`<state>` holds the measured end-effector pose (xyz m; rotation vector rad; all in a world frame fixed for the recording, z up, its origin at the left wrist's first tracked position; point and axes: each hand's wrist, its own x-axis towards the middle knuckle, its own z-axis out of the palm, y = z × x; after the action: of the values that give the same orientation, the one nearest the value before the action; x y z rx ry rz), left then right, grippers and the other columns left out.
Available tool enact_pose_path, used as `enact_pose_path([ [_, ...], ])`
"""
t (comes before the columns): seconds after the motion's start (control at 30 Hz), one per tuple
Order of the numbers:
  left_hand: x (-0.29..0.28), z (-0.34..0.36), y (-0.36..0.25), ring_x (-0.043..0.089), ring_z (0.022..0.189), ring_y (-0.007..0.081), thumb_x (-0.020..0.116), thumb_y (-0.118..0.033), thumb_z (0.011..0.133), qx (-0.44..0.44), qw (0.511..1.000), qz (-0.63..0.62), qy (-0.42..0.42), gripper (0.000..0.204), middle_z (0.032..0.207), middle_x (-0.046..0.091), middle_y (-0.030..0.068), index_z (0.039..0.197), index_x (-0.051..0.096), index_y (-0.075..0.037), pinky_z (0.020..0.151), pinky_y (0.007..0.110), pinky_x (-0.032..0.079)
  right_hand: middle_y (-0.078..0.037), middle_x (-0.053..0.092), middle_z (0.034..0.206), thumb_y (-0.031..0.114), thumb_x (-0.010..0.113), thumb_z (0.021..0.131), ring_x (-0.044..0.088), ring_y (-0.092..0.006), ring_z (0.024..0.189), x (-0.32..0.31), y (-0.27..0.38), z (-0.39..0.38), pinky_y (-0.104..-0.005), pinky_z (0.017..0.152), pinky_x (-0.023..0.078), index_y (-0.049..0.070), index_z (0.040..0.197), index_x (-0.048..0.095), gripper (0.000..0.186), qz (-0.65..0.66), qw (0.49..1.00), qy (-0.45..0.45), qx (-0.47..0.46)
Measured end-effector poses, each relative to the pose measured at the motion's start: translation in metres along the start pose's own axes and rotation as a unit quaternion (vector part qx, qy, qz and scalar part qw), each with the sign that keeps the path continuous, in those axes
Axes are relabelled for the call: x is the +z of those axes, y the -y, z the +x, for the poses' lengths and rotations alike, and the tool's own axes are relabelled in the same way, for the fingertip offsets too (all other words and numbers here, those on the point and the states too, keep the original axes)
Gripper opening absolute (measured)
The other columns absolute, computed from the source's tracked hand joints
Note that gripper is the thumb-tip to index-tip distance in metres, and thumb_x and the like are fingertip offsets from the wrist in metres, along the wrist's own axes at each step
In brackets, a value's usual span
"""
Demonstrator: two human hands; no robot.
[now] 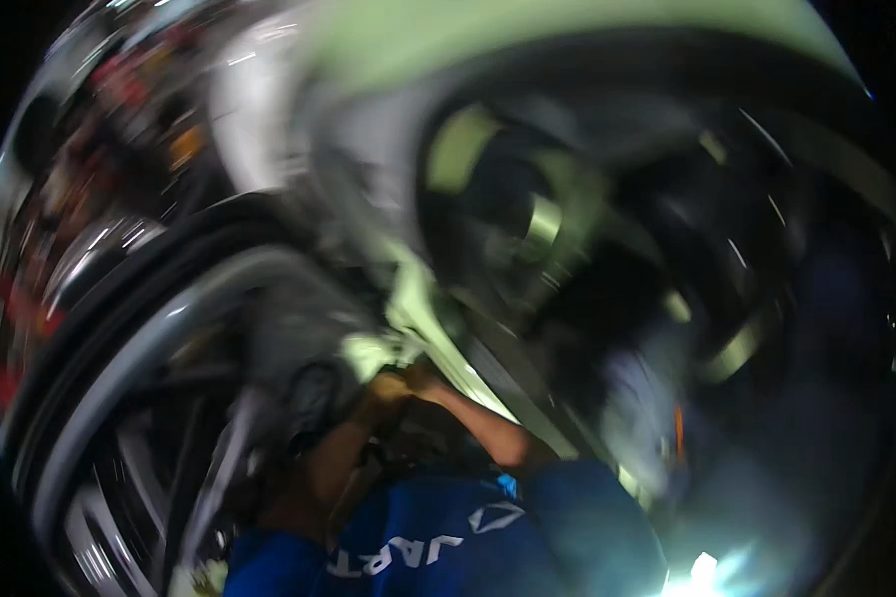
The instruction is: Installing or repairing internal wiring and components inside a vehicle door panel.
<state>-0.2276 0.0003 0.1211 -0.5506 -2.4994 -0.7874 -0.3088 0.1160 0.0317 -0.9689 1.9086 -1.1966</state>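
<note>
My left hand point(388, 386) and my right hand point(423, 379) are close together, near the middle of the picture. Both reach to the lower end of a pale green painted body part point(413, 298) beside a wheel. Blur smears the fingers, so I cannot make out what they hold, if anything. A bright pale patch point(365, 350) shows just beyond my left hand. The wheel point(184, 308), with a black tyre and grey spoked rim, stands to the left of my forearms.
A pale green curved panel point(567, 40) arches over a dark opening with blurred parts inside. A bright lamp point(704, 567) glares at the lower right. An orange strip point(680, 433) shows at right. Blurred red and metallic clutter point(119, 90) fills the far left.
</note>
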Motion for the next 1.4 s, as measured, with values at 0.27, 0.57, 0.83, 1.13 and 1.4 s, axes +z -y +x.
enact_pose_path([
  [0.27, -0.021, 0.024, -0.020, 0.058, 0.057, 0.0255, 0.059, -0.015, 0.067, 0.055, 0.858, 0.342, 0.379, 0.011, 0.064, 0.059, 0.0109, 0.061, 0.063, -0.007, 0.052, 0.035, 0.046, -0.016, 0.064, 0.086, -0.005, 0.047, 0.079, 0.062, -0.0175, 0.076, 0.001, 0.005, -0.157, -0.0281, 0.067, 0.051, -0.005, 0.110, 0.057, 0.032, 0.328, 0.882, -0.304, 0.150],
  [0.57, -0.023, 0.028, -0.028, 0.066, 0.075, 0.0253, 0.056, -0.009, 0.074, 0.047, 0.820, 0.333, 0.463, 0.014, 0.077, 0.066, 0.0129, 0.073, 0.070, -0.007, 0.065, 0.036, 0.053, -0.011, 0.066, 0.079, 0.010, 0.047, 0.090, 0.062, -0.0152, 0.064, -0.042, 0.026, -0.380, -0.0270, 0.058, 0.051, -0.003, 0.105, 0.061, 0.024, 0.099, 0.762, -0.613, 0.182],
  [0.83, -0.020, 0.029, -0.026, 0.064, 0.071, 0.0274, 0.051, -0.011, 0.078, 0.028, 0.806, 0.345, 0.479, 0.016, 0.081, 0.063, 0.0132, 0.075, 0.065, -0.003, 0.062, 0.038, 0.051, -0.013, 0.066, 0.087, 0.002, 0.049, 0.087, 0.060, -0.0142, 0.062, -0.194, -0.020, -0.516, -0.0244, 0.055, 0.048, -0.004, 0.106, 0.059, 0.023, 0.087, 0.564, -0.800, 0.182],
  [1.13, -0.009, 0.008, -0.027, 0.060, 0.067, 0.0213, 0.055, -0.017, 0.069, 0.010, 0.866, 0.331, 0.375, 0.013, 0.062, 0.057, 0.0033, 0.058, 0.060, -0.013, 0.057, 0.034, 0.046, -0.016, 0.060, 0.108, 0.020, 0.043, 0.086, 0.058, -0.0311, 0.093, -0.382, -0.180, -0.575, -0.0380, 0.084, 0.046, 0.004, 0.114, 0.057, 0.035, -0.572, 0.627, -0.290, 0.442],
  [1.4, 0.005, 0.013, -0.035, 0.064, 0.075, 0.0220, 0.058, -0.013, 0.065, -0.031, 0.838, 0.404, 0.366, 0.012, 0.070, 0.064, 0.0089, 0.066, 0.068, -0.006, 0.061, 0.035, 0.052, -0.016, 0.063, 0.102, 0.020, 0.055, 0.082, 0.060, -0.0277, 0.085, -0.421, -0.199, -0.572, -0.0354, 0.080, 0.048, 0.001, 0.103, 0.062, 0.029, -0.743, 0.497, -0.274, 0.356],
])
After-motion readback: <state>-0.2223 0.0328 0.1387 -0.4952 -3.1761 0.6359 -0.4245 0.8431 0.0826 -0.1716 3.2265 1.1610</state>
